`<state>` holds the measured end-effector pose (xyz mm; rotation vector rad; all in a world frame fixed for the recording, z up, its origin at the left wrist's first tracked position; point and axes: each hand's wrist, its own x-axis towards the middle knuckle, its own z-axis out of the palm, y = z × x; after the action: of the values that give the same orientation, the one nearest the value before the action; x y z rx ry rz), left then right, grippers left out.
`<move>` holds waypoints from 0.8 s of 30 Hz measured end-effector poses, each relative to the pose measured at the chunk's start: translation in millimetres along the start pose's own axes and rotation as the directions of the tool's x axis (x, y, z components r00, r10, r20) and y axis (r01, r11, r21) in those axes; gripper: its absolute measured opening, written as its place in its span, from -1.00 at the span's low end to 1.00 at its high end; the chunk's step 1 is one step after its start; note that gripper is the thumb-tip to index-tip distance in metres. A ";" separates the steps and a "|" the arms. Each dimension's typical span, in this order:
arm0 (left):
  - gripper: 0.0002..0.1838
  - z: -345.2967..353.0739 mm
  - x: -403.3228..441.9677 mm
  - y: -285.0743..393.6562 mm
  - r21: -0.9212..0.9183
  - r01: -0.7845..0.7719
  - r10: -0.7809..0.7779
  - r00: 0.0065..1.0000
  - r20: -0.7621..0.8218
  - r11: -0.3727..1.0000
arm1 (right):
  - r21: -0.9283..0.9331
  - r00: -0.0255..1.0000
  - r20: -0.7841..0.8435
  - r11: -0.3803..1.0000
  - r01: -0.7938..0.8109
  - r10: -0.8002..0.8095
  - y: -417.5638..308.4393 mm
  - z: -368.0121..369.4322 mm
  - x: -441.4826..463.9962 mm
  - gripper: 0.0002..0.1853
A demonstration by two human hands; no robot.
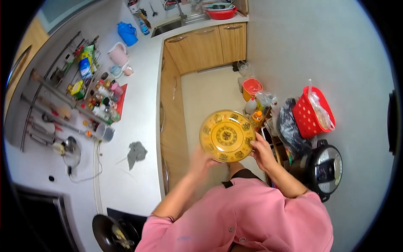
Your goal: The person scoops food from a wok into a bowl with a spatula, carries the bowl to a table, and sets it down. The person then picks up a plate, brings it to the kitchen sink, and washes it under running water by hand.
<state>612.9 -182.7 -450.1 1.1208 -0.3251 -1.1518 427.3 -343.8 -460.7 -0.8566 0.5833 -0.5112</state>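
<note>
A round yellow plate (215, 145) with dark ornamental medallions is held up in front of my body, its patterned face toward me. My right hand (262, 153) grips the plate's right rim, thumb on top and fingers underneath. At the lower left rim is my left hand (202, 161), smeared by motion, with its fingers partly hidden by the plate; it appears to hold that edge. A grey cloth (136, 154) lies crumpled on the white counter (126, 182) to the left.
A wok (105, 233) sits at lower left. Bottles (107, 98) crowd a red mat by the wall rack. The sink (168, 28) is at the back, beside a red basin (221, 14). To the right stand a red basket (312, 113) and a black electric cooker (321, 168).
</note>
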 end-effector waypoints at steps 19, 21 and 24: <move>-0.40 -146.3 359.2 208.9 -0.175 -0.343 0.273 0.903 -0.332 0.923 | -0.427 0.929 0.296 0.901 -0.081 0.224 -119.4 167.2 531.2 -0.71; -0.40 -155.4 406.3 241.9 -0.161 -0.343 0.283 0.908 -0.308 0.925 | -0.487 0.912 0.288 0.865 -0.122 0.291 -140.1 171.7 591.6 -0.74; -0.41 -193.1 474.3 314.4 -0.008 -0.223 0.217 0.958 -0.185 0.975 | -0.414 0.916 0.260 0.892 -0.181 0.307 -143.2 183.9 667.6 -0.75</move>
<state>1129.2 -489.3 -427.0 1.1260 -0.2811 -0.8476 1010.4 -742.3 -426.6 -1.1911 0.4886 -0.0134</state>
